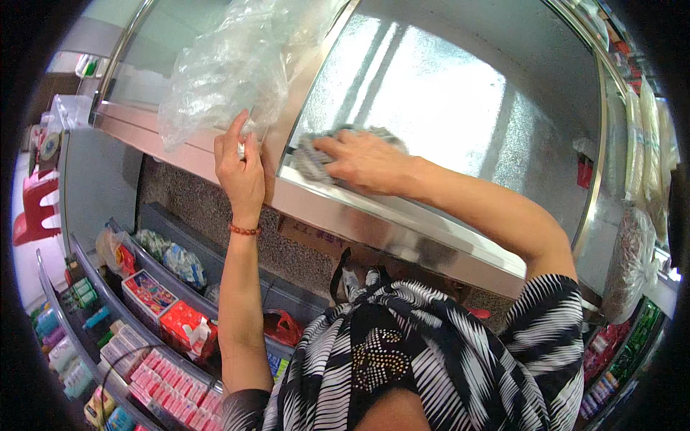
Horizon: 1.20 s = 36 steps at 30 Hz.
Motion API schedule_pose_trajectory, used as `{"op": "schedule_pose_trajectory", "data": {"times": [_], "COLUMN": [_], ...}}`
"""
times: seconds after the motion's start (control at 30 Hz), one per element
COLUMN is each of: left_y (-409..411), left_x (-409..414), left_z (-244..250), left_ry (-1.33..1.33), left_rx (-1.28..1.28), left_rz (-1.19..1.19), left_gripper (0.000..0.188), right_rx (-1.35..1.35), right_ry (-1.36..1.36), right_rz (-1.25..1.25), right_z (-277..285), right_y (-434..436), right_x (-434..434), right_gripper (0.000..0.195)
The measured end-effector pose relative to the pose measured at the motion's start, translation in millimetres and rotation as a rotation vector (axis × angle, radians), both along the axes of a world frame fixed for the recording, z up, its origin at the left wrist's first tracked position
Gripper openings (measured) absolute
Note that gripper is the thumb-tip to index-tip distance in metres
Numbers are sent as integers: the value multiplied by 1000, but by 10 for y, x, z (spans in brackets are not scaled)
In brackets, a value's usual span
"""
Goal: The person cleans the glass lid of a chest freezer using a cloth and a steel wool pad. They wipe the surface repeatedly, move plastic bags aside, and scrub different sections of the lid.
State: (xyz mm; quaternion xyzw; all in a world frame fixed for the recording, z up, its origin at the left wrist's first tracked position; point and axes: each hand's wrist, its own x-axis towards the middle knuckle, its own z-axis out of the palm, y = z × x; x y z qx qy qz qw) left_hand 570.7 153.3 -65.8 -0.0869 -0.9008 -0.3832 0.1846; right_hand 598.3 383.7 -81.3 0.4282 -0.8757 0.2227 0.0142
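My right hand [364, 161] presses a crumpled grey cloth [312, 161] onto the front left corner of a shiny metal surface [431, 81]. Its fingers are bent over the cloth, which also shows beyond them. My left hand [240, 167], with a beaded bracelet at the wrist, is over the pinkish front edge [188, 153] of the counter. Its fingers touch or overlap the lower edge of a clear plastic bag [232, 81]. Something small and white shows between these fingers; whether they pinch the bag cannot be made out.
Metal rails [590, 215] border the shiny surface. Below left, curved shelves [161, 264] hold a red box [186, 323] and several pink packets [170, 388]. A red plastic stool [38, 207] stands far left. Filled clear bags [630, 264] hang at right.
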Motion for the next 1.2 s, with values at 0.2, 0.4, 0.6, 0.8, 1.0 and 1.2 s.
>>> {"op": "schedule_pose_trajectory", "data": {"times": [0.2,0.4,0.6,0.8,1.0,1.2], "left_y": [0,-10,-77,-133,-188,-308], "left_x": [-4,0,7,-34,-145,-190], "left_z": [6,0,-53,-103,-187,-275], "left_ry": [-16,-3,17,40,74,23], "left_rx": [9,8,-25,-66,-74,-90], "left_rz": [-23,-13,-7,-147,-204,-160], "left_gripper": [36,36,35,33,33,32], "right_rx": [336,394,-346,-85,20,94], "right_ry": [-127,-68,-38,-193,-100,241], "right_rz": [51,-450,-175,-349,-772,-1819], "right_z": [478,596,210,33,451,836], "right_y": [1303,2010,-213,74,1840,2968], "right_x": [806,664,8,883,2628,4082], "right_gripper": [22,27,30,32,28,30]}}
